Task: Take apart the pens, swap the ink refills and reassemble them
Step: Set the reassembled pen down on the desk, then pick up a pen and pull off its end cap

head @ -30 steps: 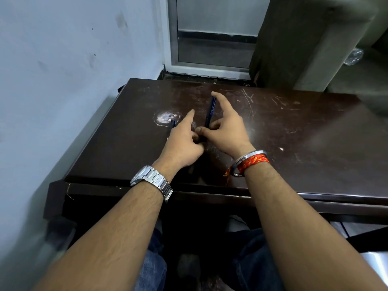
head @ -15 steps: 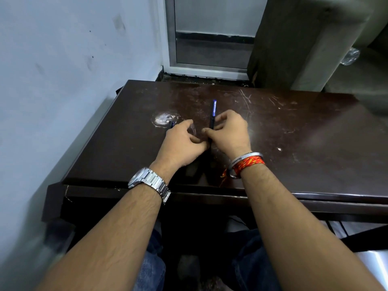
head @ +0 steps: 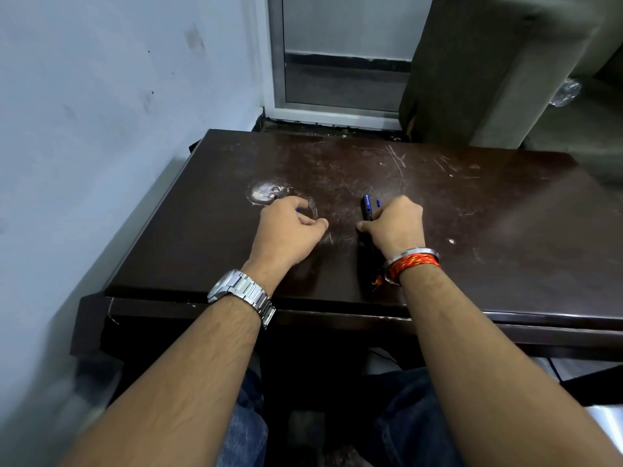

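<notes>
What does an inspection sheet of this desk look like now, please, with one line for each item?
Surface: dark brown table, scratched, with a pale worn patch at its left.
Job's things: dark pen with blue marking in the right fist; a bit of blue shows under the left hand, too hidden to name.
Clutter: nothing seen.
Grippers: left hand curled on the table; right hand closed on the pen; hands apart.
Cables: thin dark cable below the table edge, at right.
Surroundings: pale wall at left; metal-framed door behind; wristwatch on left wrist, bangle and red thread on right.
</notes>
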Action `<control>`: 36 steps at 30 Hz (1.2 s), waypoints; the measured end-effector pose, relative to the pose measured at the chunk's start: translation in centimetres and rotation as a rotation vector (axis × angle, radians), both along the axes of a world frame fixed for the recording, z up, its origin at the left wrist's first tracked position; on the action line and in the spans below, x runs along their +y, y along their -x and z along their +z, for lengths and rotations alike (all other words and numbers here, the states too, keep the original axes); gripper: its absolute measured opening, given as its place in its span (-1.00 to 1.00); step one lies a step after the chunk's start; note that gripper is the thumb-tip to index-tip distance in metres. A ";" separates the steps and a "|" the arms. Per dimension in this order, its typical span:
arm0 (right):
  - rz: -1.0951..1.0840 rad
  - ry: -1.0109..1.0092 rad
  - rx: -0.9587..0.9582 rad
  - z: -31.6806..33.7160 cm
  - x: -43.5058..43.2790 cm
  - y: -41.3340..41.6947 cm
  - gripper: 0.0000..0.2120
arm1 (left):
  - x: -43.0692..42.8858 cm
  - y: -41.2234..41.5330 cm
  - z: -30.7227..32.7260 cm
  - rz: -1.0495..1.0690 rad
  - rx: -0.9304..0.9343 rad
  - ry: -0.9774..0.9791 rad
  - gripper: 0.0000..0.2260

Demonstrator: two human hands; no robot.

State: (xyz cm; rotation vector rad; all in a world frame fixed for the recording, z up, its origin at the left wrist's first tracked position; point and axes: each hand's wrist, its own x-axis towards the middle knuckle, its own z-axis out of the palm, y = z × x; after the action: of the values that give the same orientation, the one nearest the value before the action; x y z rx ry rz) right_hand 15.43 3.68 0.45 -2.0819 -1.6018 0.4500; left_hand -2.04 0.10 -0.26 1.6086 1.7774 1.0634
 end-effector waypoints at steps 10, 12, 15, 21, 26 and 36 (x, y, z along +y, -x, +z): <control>-0.025 -0.052 0.045 0.1 -0.2 -0.2 -0.63 | -0.3 1.0 1.2 0.270 0.020 -0.074 -0.86; -0.026 -0.072 0.032 0.2 -0.2 -0.1 -0.64 | -0.5 1.6 1.4 0.339 0.091 -0.054 -0.85; -0.016 -0.088 0.019 0.4 -0.3 0.1 -0.66 | -0.5 2.4 1.4 0.399 0.153 0.038 -0.93; 0.005 -0.121 0.026 0.5 -0.5 0.6 -0.68 | 0.0 3.0 0.6 0.366 0.228 0.222 -0.92; 0.071 -0.182 0.146 0.6 -0.8 1.1 -0.79 | 0.2 2.8 0.4 0.348 0.260 0.205 -0.92; 0.266 -0.224 0.808 1.0 -1.4 4.5 -0.83 | -0.3 -1.2 0.4 -0.174 0.058 -0.162 -0.94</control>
State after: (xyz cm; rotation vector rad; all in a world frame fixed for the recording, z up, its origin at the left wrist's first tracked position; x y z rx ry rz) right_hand 10.96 2.27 1.47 -1.2604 -1.3319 0.9956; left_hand -0.87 -0.17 0.14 1.8715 1.5870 1.1119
